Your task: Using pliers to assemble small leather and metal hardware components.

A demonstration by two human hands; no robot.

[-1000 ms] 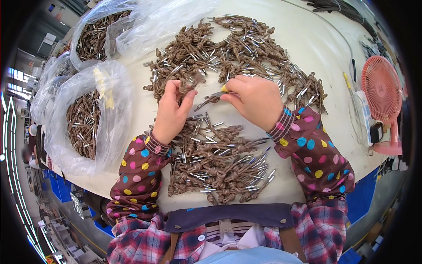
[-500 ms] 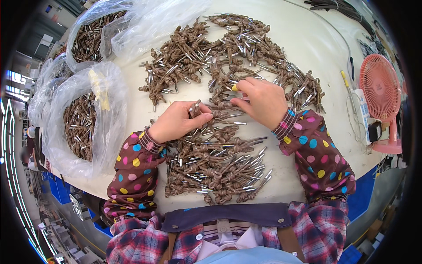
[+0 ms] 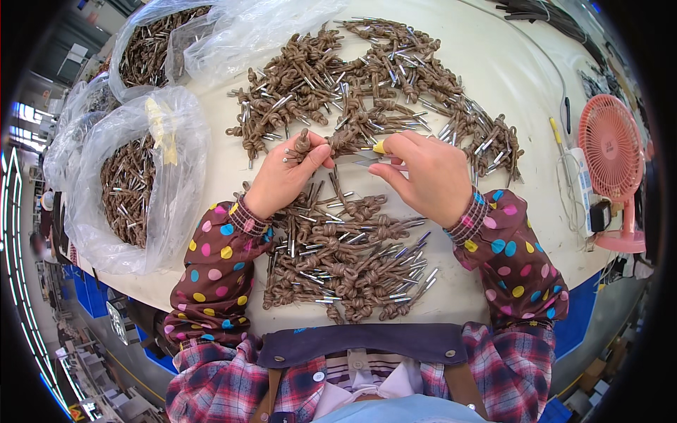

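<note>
My left hand (image 3: pixel 289 173) is closed around a knotted brown cord (image 3: pixel 302 144), whose knot stands up between thumb and fingers; metal tips poke out beside it. In my right hand (image 3: pixel 431 173) are small thread snips (image 3: pixel 368 161), their silver blades pointing left toward the cords by my left thumb. Something yellow (image 3: pixel 379 146) shows at the right index fingertip. Below both hands lies a pile of knotted brown cords with metal tips (image 3: pixel 345 271). A larger heap of the same cords (image 3: pixel 381 70) spreads in an arc beyond them.
Clear plastic bags (image 3: pixel 180 204) filled with similar cords stand at the left of the pale table (image 3: pixel 233 180). On the right are a pink fan (image 3: pixel 611 144), a white power strip (image 3: pixel 582 187), a yellow-handled tool (image 3: pixel 555 128) and a black pen (image 3: pixel 567 113). Dark strips lie far right.
My left hand has moved slightly away from me, its held knot now upright beside the far heap. The snips' blades show more plainly, and my right hand has shifted slightly.
</note>
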